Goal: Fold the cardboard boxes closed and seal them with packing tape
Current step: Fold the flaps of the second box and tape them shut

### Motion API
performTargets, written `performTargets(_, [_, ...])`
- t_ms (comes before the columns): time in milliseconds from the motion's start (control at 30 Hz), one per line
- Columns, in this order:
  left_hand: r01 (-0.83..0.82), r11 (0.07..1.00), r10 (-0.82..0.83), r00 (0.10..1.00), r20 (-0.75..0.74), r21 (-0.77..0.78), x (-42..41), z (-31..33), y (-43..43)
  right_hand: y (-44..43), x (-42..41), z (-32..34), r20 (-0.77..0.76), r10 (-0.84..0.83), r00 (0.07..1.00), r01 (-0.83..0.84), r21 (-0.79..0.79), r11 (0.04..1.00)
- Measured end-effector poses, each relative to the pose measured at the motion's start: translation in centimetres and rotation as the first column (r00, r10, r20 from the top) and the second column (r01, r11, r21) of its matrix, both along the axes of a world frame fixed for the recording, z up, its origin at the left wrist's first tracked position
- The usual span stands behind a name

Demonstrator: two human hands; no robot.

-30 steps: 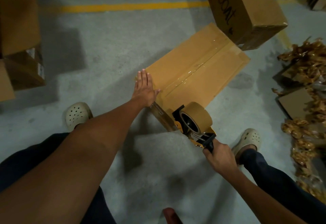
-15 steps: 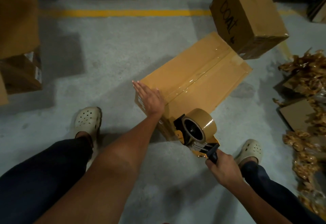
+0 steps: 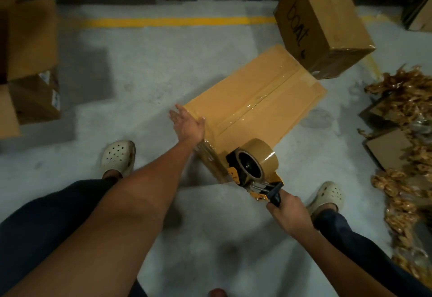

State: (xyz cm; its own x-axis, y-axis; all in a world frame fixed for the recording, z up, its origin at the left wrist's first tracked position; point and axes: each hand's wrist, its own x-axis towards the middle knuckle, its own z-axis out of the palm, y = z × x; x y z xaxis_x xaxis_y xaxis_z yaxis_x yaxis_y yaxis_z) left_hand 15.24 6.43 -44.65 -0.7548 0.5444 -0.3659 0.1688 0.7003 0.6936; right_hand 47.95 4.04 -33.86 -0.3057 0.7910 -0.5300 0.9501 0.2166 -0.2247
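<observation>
Touching box (image 3: 257,100), left hand (image 3: 188,124); right hand (image 3: 289,212) holds dispenser (image 3: 252,165).

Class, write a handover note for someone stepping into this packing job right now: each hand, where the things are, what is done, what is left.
Box: on the floor, flaps closed, tape laid along the top seam.
Left hand: open, fingers straight, resting on the near left corner.
Right hand: grips the tape dispenser by its handle, at the near end.
Left to do: probably cut the tape and press its end down the near side.
</observation>
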Motion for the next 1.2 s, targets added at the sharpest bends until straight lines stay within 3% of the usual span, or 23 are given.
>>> performTargets(67, [0.138,0.984,-0.166,0.941,-0.295,-0.115,0.7,0.6,-1.8,0.1,0.1,0.3,-0.014,-0.014,1.000,0.013,-0.009,1.000])
performTargets(100, [0.267,0.952,-0.305,0.868,-0.393,-0.148,1.6,0.9,-2.7,0.0,0.2,0.3,-0.020,-0.015,1.000,0.015,-0.015,1.000])
performTargets(133, [0.446,0.873,-0.483,0.738,-0.470,-0.198,2.9,1.1,-3.6,0.0,0.2,0.4,-0.024,-0.014,1.000,0.014,-0.016,1.000])
performTargets(167, [0.621,0.738,-0.653,0.557,-0.514,-0.264,4.3,0.9,-4.4,-0.1,0.3,0.3,-0.027,-0.011,1.000,0.010,-0.014,1.000])
performTargets(200, [0.755,0.575,-0.774,0.377,-0.508,-0.316,5.6,0.8,-5.2,0.0,0.3,0.2,-0.025,-0.007,1.000,0.006,-0.013,1.000])
performTargets(233, [0.828,0.453,-0.827,0.253,-0.502,-0.330,6.6,0.6,-5.9,0.1,0.4,0.1,-0.021,0.003,1.000,-0.003,-0.011,1.000])
performTargets(300, [0.861,0.371,-0.837,0.147,-0.527,-0.348,7.3,-0.5,-6.6,0.2,0.6,-0.2,-0.003,0.026,1.000,-0.026,-0.003,1.000])
performTargets(500, [0.842,0.411,-0.804,0.154,-0.575,-0.349,6.4,-1.3,-6.5,0.3,1.2,-0.9,-0.023,0.028,0.999,-0.028,0.002,1.000])
performTargets(900, [0.834,0.390,-0.870,0.194,-0.453,-0.391,6.6,-0.5,-5.9,-1.9,3.3,-1.6,-0.053,-0.054,0.997,0.055,0.014,0.998])
performTargets(1200, [0.798,0.351,-0.921,0.199,-0.336,-0.490,7.9,1.1,-5.5,-0.9,2.9,-1.4,-0.141,-0.263,0.955,0.244,-0.140,0.960])
